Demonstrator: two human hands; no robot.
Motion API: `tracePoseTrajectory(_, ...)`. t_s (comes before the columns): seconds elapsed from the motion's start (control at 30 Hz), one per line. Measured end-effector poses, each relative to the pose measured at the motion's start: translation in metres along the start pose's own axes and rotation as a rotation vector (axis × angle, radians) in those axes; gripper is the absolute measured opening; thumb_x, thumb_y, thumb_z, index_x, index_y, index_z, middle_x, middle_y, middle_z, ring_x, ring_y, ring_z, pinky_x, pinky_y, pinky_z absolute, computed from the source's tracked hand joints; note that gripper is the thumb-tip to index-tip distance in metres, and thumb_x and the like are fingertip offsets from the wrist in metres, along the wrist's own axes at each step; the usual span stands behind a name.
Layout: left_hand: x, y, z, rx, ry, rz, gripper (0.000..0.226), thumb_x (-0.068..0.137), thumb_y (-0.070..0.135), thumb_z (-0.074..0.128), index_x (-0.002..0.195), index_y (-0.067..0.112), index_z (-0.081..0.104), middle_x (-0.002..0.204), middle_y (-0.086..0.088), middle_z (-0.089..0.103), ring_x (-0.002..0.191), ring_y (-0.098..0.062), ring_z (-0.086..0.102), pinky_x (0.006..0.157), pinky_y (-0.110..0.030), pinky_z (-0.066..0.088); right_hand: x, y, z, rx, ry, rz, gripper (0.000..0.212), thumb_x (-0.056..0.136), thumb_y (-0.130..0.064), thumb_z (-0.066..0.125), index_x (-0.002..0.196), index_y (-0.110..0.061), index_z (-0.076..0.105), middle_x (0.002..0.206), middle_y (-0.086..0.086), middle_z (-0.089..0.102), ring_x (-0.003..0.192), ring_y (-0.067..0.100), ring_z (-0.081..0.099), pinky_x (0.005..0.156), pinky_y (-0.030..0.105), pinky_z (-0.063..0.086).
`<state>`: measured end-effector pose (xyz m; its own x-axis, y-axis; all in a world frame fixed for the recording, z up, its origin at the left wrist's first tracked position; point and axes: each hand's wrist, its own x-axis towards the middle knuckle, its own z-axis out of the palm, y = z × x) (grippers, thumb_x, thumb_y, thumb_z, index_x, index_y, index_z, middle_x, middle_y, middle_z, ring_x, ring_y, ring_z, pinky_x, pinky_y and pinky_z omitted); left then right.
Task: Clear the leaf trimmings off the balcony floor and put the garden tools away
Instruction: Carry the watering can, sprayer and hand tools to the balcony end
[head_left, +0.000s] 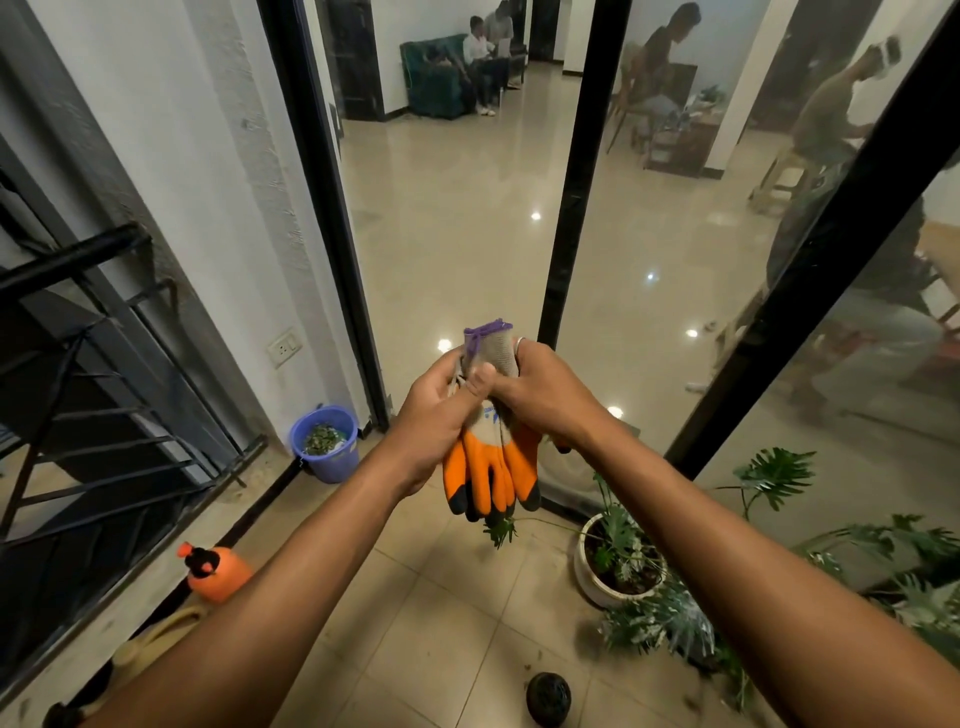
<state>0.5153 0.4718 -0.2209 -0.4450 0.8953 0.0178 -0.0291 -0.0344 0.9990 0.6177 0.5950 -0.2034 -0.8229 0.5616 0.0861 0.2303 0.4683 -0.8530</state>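
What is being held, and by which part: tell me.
Both the left hand and right hand grip orange garden gloves at the grey cuff end; the orange end hangs free.

Site: a narrow balcony with a tiled floor (415, 649), off a home or office; I cannot tell which. Evidence: black metal railing (78, 364) at left, and a black-framed glass door (569, 208) open onto a glossy hall where people sit on a green sofa (434, 78). Gardening use: potted plant (621, 548) by the glass, blue bucket (332, 467) of leaf trimmings (322, 439), orange sprayer (215, 569).
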Motion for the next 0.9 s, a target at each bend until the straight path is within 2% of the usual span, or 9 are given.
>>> tracePoseTrajectory(0.07,-0.001,-0.003,0.0,0.021,0.007,0.012,0.046,0.097,0.045,0.061,0.14,0.03,0.056,0.128,0.005,0.07,0.121,-0.017,0.066,0.104,-0.043,0.054,0.001,0.002,0.007,-0.239,0.111,0.022,0.035,0.094,-0.053,0.061,0.102,-0.02,0.064,0.081,-0.001,0.069,0.07,0.019,0.067,0.066,0.045,0.06)
tracePoseTrajectory(0.13,-0.001,-0.003,-0.003,-0.007,0.02,0.017,0.043,0.094,0.044,0.064,0.135,0.032,0.058,0.126,0.006,0.071,0.12,-0.016,0.066,0.106,-0.045,0.053,0.001,0.002,0.012,-0.46,0.247,0.019,0.049,0.087,-0.071,0.054,0.095,-0.023,0.06,0.075,-0.005,0.063,0.067,0.015,0.062,0.066,0.042,0.058)
tracePoseTrajectory(0.23,-0.001,0.0,-0.009,0.028,-0.012,0.025,0.041,0.091,0.039,0.07,0.13,0.04,0.057,0.127,0.011,0.069,0.12,-0.011,0.065,0.105,-0.042,0.054,0.0,0.001,0.014,-0.497,0.374,0.031,0.061,0.077,-0.087,0.047,0.079,-0.026,0.048,0.076,-0.008,0.053,0.072,0.015,0.054,0.073,0.04,0.049)
tracePoseTrajectory(0.33,-0.001,0.001,-0.018,0.101,-0.111,-0.008,0.068,0.086,0.02,0.082,0.143,0.034,0.048,0.136,0.004,0.064,0.127,-0.018,0.061,0.107,-0.045,0.051,0.003,0.006,0.02,-0.405,0.38,0.065,0.071,0.074,-0.091,0.044,0.102,-0.027,0.053,0.102,-0.007,0.051,0.095,0.016,0.05,0.086,0.038,0.043)
tracePoseTrajectory(0.43,0.001,0.001,-0.016,0.124,-0.165,-0.032,0.075,0.086,-0.002,0.077,0.147,0.026,0.043,0.131,-0.001,0.067,0.121,-0.021,0.066,0.099,-0.042,0.056,0.007,0.01,0.026,-0.273,0.353,0.079,0.078,0.076,-0.091,0.042,0.122,-0.028,0.05,0.114,-0.007,0.052,0.107,0.016,0.053,0.095,0.041,0.047)
tracePoseTrajectory(0.57,0.003,0.0,-0.013,0.113,-0.129,-0.058,0.075,0.089,-0.015,0.061,0.148,0.027,0.043,0.125,-0.004,0.068,0.102,-0.021,0.073,0.08,-0.035,0.06,0.006,0.006,0.021,0.081,0.162,0.05,0.059,0.088,-0.071,0.057,0.126,-0.026,0.053,0.112,-0.006,0.064,0.101,0.013,0.066,0.089,0.041,0.059)
tracePoseTrajectory(0.7,0.003,0.0,-0.02,-0.042,-0.111,-0.125,0.075,0.086,-0.025,0.046,0.138,0.028,0.051,0.13,-0.006,0.066,0.111,-0.023,0.071,0.096,-0.046,0.058,0.003,0.01,0.0,0.292,-0.121,0.066,0.025,0.097,-0.03,0.063,0.119,-0.018,0.066,0.102,-0.005,0.073,0.094,0.01,0.071,0.082,0.031,0.055)
tracePoseTrajectory(0.83,0.006,-0.005,-0.028,-0.194,-0.113,-0.224,0.073,0.081,-0.026,0.038,0.138,0.017,0.054,0.132,-0.019,0.065,0.119,-0.035,0.067,0.096,-0.048,0.057,0.0,0.019,-0.01,0.388,-0.075,-0.017,0.027,0.094,-0.012,0.067,0.12,-0.011,0.07,0.117,0.006,0.074,0.111,0.025,0.069,0.098,0.045,0.054)
tracePoseTrajectory(0.9,0.007,-0.007,-0.029,-0.261,-0.116,-0.248,0.068,0.083,-0.022,0.039,0.139,0.014,0.054,0.131,-0.021,0.066,0.119,-0.037,0.067,0.097,-0.048,0.055,-0.002,0.017,-0.009,0.396,-0.011,-0.044,0.024,0.093,-0.007,0.069,0.117,-0.006,0.07,0.113,0.009,0.074,0.108,0.026,0.07,0.096,0.043,0.056)
